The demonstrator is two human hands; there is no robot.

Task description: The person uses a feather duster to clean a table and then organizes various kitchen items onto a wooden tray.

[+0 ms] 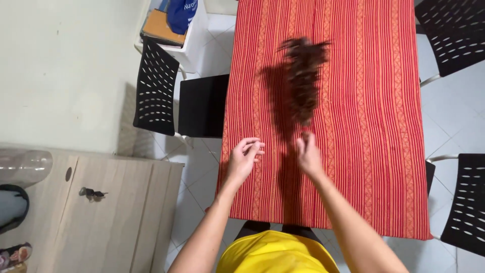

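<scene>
A dark brown feather duster, blurred, hangs over the middle of the frame's upper half, above the worktop, which is covered by a red cloth with thin yellow stripes. Its bushy end points to the top of the frame and its narrow end comes down to the right hand. That hand is closed around the duster's lower end, with the fingers curled tight; the handle itself is hidden inside the grip. A dark shadow of the duster falls on the cloth just to its left.

The left hand is near the right one, to its left, close to the worktop's left edge. Its fingers are loosely curled and half open, and they hold nothing. Both bare forearms reach up from the bottom of the frame, over a yellow shirt.

A black chair with a slotted back stands at the worktop's left side. Two more such chairs sit at the right, one in the upper right corner and one at the lower right. A pale wooden cabinet fills the lower left. A white stand with books and a blue bag is at the upper left.
</scene>
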